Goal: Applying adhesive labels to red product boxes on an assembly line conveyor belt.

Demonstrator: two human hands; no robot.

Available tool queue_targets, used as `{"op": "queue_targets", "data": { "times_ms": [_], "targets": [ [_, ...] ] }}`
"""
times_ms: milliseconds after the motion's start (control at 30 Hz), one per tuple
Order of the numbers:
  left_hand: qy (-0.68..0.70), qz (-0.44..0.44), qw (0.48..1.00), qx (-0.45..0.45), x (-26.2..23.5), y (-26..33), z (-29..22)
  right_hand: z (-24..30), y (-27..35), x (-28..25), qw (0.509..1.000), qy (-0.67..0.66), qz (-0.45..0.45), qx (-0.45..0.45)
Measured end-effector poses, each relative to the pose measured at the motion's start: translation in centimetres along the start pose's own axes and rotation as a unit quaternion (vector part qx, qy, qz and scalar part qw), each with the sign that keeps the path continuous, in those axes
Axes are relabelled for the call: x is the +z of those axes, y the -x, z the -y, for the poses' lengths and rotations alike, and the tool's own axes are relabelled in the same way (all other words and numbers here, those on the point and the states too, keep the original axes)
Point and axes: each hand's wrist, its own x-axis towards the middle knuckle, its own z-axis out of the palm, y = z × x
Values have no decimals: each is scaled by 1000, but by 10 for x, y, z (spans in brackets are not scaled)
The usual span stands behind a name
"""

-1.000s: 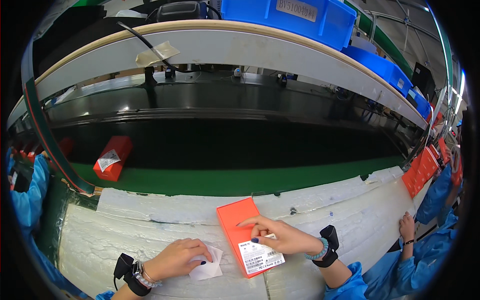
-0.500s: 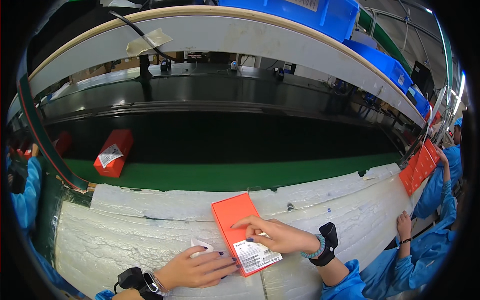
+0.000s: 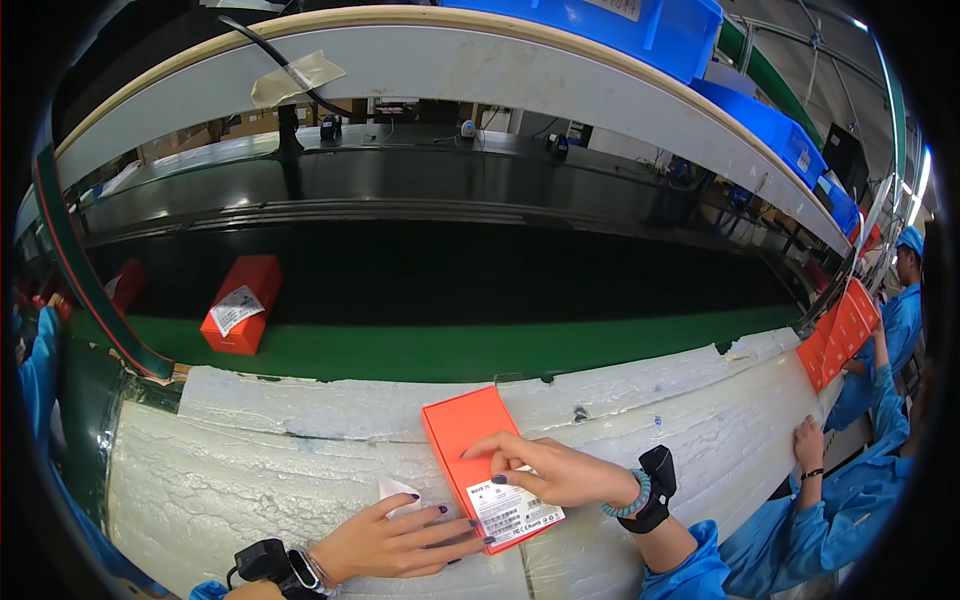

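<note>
A flat red box [image 3: 463, 418] lies tilted on the pale wrapped worktop in front of me. A white printed label [image 3: 513, 518] covers its near end. Over the box, my right hand [image 3: 555, 470] has its index finger stretched out, with its thumb at the label's upper edge; some fingers are curled under and partly hidden. My left hand [image 3: 395, 537] is spread flat, its fingertips at the box's lower left edge. Beside its thumb a small white piece of paper [image 3: 398, 494] sticks up. Whether the thumb touches that paper is unclear.
Beyond the worktop [image 3: 280, 450] runs a green conveyor belt [image 3: 420, 345] carrying another labelled red box [image 3: 243, 300]. A shelf [image 3: 480, 65] with blue bins [image 3: 610, 35] spans above. Co-workers in blue sleeves are on both sides; one at right holds red boxes [image 3: 840, 335].
The red box on the belt has shifted slightly to the right. My left fingers have moved a little toward the near box. The co-worker's arm at the left has moved.
</note>
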Motion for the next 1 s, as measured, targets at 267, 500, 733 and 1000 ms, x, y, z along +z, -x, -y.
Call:
{"op": "queue_targets", "data": {
  "times_ms": [267,500,733,1000],
  "targets": [
    [0,3,1000,0,3,1,-1,2,0,2,1000,0,-2,6],
    [2,-8,1000,0,5,0,-1,8,0,0,1000,15,1,9],
    [4,-13,1000,6,7,-2,0,10,0,2,999,30,-3,13],
    [42,-13,999,-7,6,-4,-1,7,7,45,933,321,-127,-104]
  ]
}}
